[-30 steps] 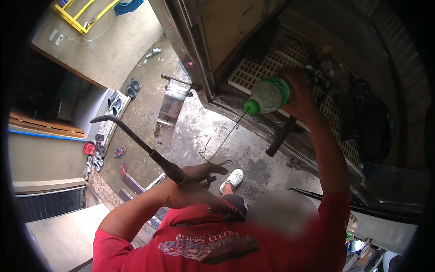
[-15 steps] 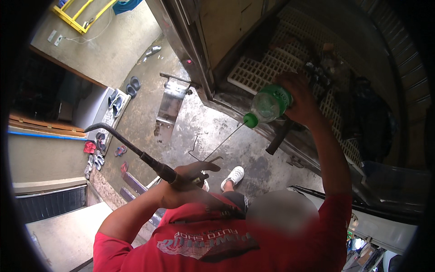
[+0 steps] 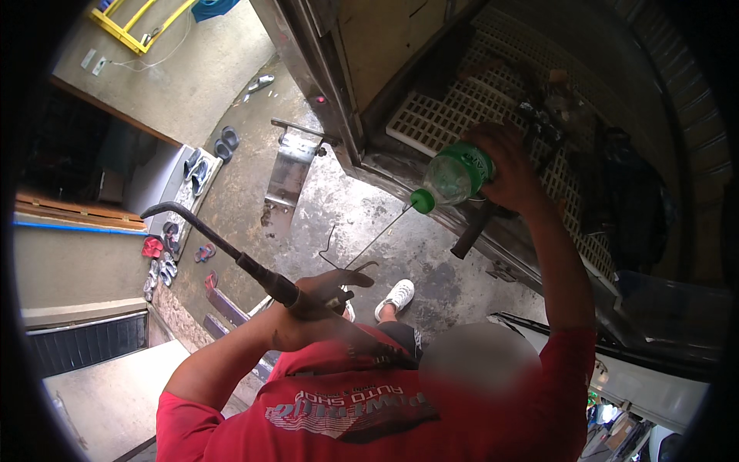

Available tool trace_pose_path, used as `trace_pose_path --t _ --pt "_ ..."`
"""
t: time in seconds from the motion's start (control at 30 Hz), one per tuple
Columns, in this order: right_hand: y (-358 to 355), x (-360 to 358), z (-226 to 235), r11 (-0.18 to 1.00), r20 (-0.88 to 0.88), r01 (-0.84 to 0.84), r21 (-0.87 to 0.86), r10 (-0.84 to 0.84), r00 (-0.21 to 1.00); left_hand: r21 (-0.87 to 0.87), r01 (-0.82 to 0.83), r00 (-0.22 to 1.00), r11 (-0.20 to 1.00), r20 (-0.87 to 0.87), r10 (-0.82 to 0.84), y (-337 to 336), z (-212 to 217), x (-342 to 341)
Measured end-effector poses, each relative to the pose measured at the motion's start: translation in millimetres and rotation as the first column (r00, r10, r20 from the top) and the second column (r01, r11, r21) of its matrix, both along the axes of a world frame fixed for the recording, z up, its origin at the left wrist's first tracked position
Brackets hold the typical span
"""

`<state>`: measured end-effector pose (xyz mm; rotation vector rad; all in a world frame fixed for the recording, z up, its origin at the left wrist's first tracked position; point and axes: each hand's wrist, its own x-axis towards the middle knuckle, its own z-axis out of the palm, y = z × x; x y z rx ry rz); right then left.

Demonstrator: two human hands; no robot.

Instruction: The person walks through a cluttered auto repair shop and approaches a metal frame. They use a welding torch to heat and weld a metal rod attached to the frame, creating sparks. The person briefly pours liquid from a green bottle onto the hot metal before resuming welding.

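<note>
My left hand [image 3: 319,296] is closed around a dark welding torch [image 3: 269,286] with a long bent neck that points up and to the left. A thin bent wire [image 3: 323,250] sticks out beyond the left fingers. On the right, my right hand [image 3: 504,165] grips a clear plastic bottle [image 3: 449,179] with a green label. The bottle is tilted, its green cap [image 3: 422,201] facing down and left. Between the cap and my left hand runs a thin straight line; I cannot tell whether it is wire or liquid. A dark cylindrical handle [image 3: 469,239] lies below the bottle.
A vehicle's open bay holds a white plastic grating [image 3: 431,123] with dark clutter on it. A metal bracket piece [image 3: 295,173] lies on the stained concrete floor. Several shoes [image 3: 196,173] line a doorstep at left. A yellow frame [image 3: 138,31] stands far left.
The bottle has shifted slightly left, and its cap is a little nearer my left hand. The torch has barely moved.
</note>
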<state>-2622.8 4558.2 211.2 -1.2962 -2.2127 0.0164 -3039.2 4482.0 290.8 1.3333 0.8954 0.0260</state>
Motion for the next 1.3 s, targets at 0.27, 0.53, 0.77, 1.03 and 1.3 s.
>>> trace_pose_path --t 0.27,0.53,0.77,1.03,1.3 --pt "-3.1 -2.4 -8.6 0.999 0.034 0.024 -0.023 -0.023 0.999 0.024 -0.047 0.999 0.999 -0.016 0.047 -6.5 -0.3 -0.4" --pt "-7.3 -4.0 -13.3 0.997 -0.012 0.01 -0.08 -0.011 1.0 0.037 -0.016 0.999 0.999 -0.051 0.018 -5.1 4.4 2.8" --pt "-2.8 -7.9 -14.6 0.991 -0.035 0.027 -0.131 -0.032 0.999 -0.031 -0.11 0.994 0.993 -0.014 0.11 -13.2 -4.1 -5.4" --pt "28.9 20.6 -17.9 0.963 0.024 0.257 -0.083 -0.256 0.966 -0.196 -0.399 0.915 0.896 -0.026 0.402 -36.1 -14.2 -27.9" --pt "69.9 -6.7 35.1 0.949 0.3 0.285 0.133 -0.313 0.901 -0.257 -0.477 0.872 0.841 -0.016 0.49 -44.8 -17.3 -31.6"
